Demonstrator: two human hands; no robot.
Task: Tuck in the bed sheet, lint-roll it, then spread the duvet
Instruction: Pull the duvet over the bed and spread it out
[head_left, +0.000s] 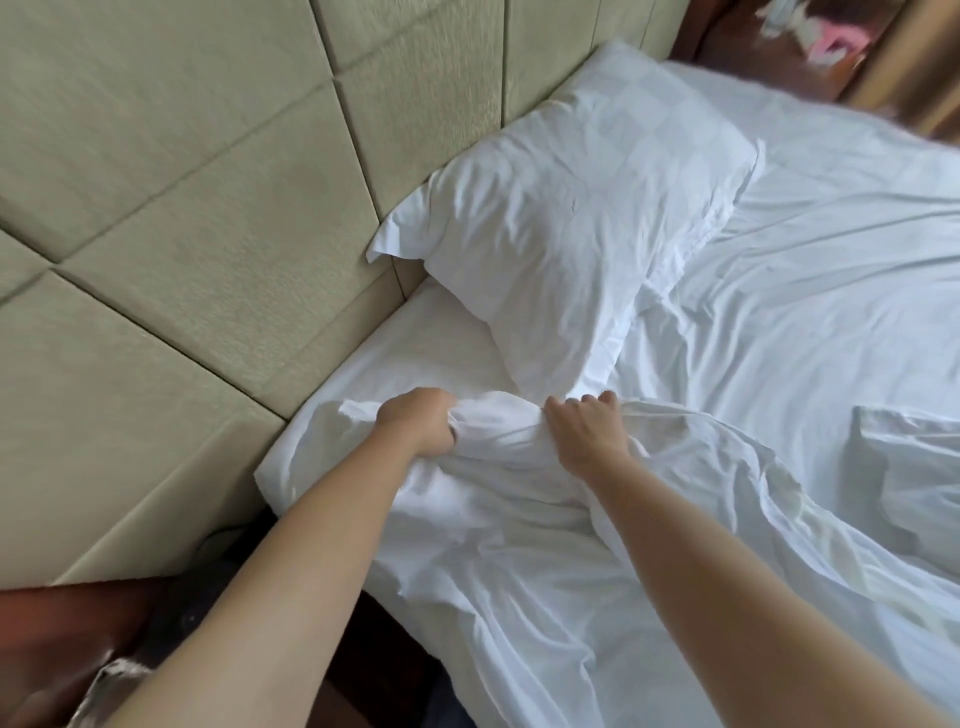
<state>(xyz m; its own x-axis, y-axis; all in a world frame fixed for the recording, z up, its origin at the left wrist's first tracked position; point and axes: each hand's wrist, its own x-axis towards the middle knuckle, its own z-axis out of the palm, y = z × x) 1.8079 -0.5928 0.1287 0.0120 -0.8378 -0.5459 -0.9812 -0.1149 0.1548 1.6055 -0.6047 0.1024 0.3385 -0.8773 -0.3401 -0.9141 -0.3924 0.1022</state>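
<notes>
A single wide-angle view from the person's head looks forward and down, tilted, at the near corner of the white-sheeted bed (810, 291); both bare forearms reach in from the bottom edge, close to the lens; the beige padded fabric headboard (171, 218) fills the left.

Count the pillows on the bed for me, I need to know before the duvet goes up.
1 for certain: the pillow lies against the headboard, just beyond both hands. A second may lie behind it; that far area is blurred.
</notes>
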